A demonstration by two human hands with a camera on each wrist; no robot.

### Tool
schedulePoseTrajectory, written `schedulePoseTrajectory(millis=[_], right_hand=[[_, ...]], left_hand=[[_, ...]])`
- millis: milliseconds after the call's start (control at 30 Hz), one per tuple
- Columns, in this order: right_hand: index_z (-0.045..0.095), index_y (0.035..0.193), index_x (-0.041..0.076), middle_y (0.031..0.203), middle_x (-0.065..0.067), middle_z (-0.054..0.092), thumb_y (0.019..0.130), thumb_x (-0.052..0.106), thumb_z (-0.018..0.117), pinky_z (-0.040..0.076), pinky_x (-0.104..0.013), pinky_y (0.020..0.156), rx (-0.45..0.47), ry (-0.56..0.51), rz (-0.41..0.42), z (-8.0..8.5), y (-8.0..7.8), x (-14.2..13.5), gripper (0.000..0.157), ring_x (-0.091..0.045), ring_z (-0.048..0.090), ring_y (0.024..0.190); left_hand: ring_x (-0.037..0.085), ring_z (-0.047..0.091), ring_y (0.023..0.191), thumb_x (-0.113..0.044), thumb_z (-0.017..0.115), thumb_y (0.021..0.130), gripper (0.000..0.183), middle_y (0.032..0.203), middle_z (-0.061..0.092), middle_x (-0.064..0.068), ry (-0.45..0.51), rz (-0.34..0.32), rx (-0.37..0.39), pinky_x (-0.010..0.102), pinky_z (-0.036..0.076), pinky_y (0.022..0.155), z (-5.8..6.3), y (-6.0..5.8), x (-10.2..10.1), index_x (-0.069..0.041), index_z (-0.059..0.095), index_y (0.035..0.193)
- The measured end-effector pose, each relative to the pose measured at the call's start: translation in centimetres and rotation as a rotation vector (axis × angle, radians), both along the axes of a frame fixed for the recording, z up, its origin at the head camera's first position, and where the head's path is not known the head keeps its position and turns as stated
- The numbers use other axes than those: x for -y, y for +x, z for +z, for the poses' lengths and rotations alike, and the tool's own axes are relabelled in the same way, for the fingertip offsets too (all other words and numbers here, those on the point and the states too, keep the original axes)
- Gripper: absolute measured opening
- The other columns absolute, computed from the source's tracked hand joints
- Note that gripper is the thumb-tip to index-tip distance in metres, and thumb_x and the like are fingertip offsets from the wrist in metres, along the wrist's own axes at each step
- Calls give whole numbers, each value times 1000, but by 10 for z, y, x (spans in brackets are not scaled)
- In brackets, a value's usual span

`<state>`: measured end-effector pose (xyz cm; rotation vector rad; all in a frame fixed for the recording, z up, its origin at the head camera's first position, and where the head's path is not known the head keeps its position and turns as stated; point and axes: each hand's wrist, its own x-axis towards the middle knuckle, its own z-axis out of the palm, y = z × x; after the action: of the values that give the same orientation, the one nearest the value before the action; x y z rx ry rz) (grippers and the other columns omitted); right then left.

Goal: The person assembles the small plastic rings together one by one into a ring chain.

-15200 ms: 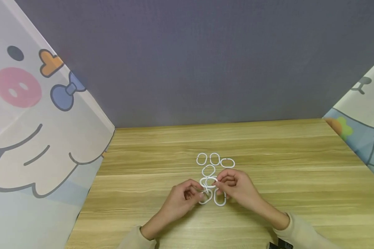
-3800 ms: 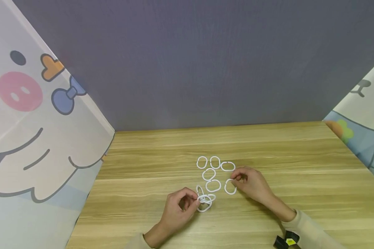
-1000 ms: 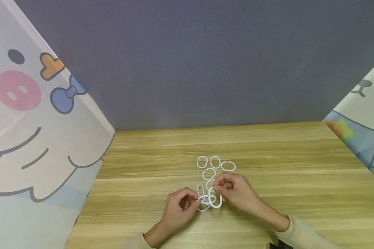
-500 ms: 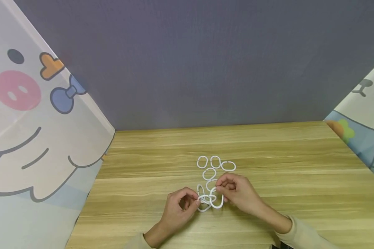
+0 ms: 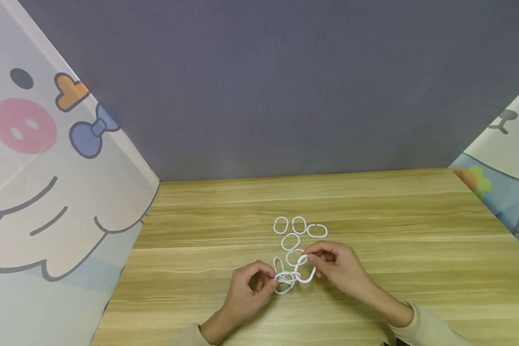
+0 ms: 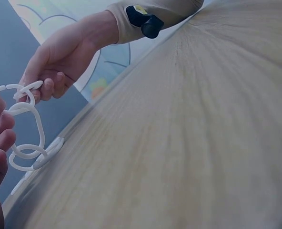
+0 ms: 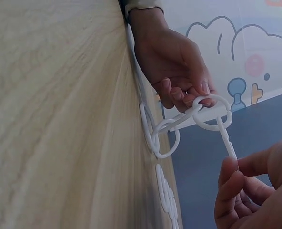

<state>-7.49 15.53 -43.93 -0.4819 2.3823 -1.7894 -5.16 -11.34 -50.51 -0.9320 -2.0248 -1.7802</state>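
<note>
My left hand (image 5: 251, 290) pinches a white oval chain link (image 7: 229, 114) between thumb and forefinger. Joined to it, more white links (image 6: 40, 126) hang in a short chain whose lower end touches the tabletop. To the right, my right hand (image 5: 343, 269) pinches another white link (image 5: 304, 281) by its upper end. In the right wrist view this link (image 7: 226, 138) passes through the one in the left hand, so both hands hold the same chain. The fingertips cover part of each held link.
Several loose white links (image 5: 317, 237) lie on the wooden table (image 5: 207, 216) just beyond the hands, the nearest one (image 5: 288, 262) partly overlapped by the right hand's link. A grey panel (image 5: 285, 96) stands behind, with cartoon-printed panels (image 5: 125, 202) at the sides.
Some seconds ago the right hand held its link apart, to the right; it then came to the chain. In the last half second it has drawn the hooked link right and slightly up, tilting it.
</note>
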Motion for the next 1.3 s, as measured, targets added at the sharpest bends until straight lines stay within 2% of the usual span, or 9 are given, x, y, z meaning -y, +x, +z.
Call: schedulePoseTrajectory(millis=[267,400,667,867,1033,1300], right_hand=[[75,110,-7,80,-14,74,101,2,77,49,-24,44,46,-11,-17,1,1,-5,13,-17,68,60],[73,108,-6,82,-20,74,102,3,77,51,-26,45,58,-32,-6,0,0,-5,11,-15,69,60],[69,110,-11,86,-25,74,103,3,75,49,-24,44,75,-86,39,-1,1,-5,17,-12,67,60],[67,113,-13,90,-25,76,103,4,75,48,-25,44,98,-99,70,0,3,-5,21,-12,66,58],[67,113,-12,89,-23,77,103,4,75,48,-25,43,106,-101,82,0,5,-5,21,-12,65,57],[66,112,-12,85,-23,74,103,3,74,48,-23,43,106,-138,130,-2,8,-1,20,-9,65,58]], left_hand=[[2,54,65,14,79,87,26,78,68,9,-16,-24,-25,19,48,50,1,0,0,-6,71,102],[2,52,64,13,80,87,27,74,62,6,-24,-34,-34,16,47,51,2,-1,0,-8,72,101],[1,46,64,8,82,89,27,73,54,1,-80,-47,-23,13,43,50,3,0,1,-13,72,101],[1,45,62,6,83,88,26,76,54,0,-114,-46,-52,13,42,49,4,0,1,-15,72,100],[-4,44,67,8,78,88,25,80,57,1,-111,-65,-77,12,41,49,6,1,1,-13,72,101],[-7,48,71,11,78,92,24,87,66,3,-69,-41,-27,12,42,49,5,0,-1,-10,72,102]])
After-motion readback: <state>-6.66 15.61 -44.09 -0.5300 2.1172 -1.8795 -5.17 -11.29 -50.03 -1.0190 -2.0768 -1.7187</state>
